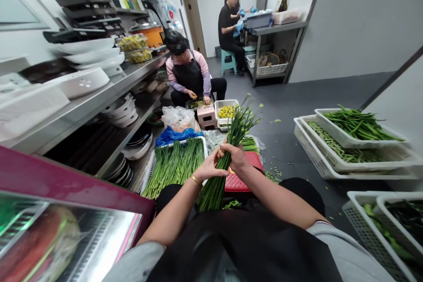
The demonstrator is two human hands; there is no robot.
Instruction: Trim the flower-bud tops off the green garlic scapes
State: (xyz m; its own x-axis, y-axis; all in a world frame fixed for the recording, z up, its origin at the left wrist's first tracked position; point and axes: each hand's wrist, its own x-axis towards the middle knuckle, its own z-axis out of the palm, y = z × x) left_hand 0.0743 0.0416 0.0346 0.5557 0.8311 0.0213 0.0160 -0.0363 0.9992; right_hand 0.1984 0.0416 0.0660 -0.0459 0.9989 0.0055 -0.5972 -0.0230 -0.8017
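Observation:
A thick bunch of flowering chives (214,188) slants up in front of me, its buds at the top and its cut stems down by my lap. My left hand (210,165) grips it from the left, thumb laid across the stems. Slightly higher, my right hand (234,156) is closed around the same bunch from the right. Just beyond the hands is a red stool (253,167) with loose green bits beside it. To the left, a white basket (205,147) holds more long chives (180,163).
A co-worker (191,70) sits ahead by a basket of yellow flowers (226,112). Two people sit farther back at a metal table (277,28). Stacked baskets of green beans (350,125) stand right. Left are metal shelves (139,72) with dishes and a glass-fronted fridge (82,180).

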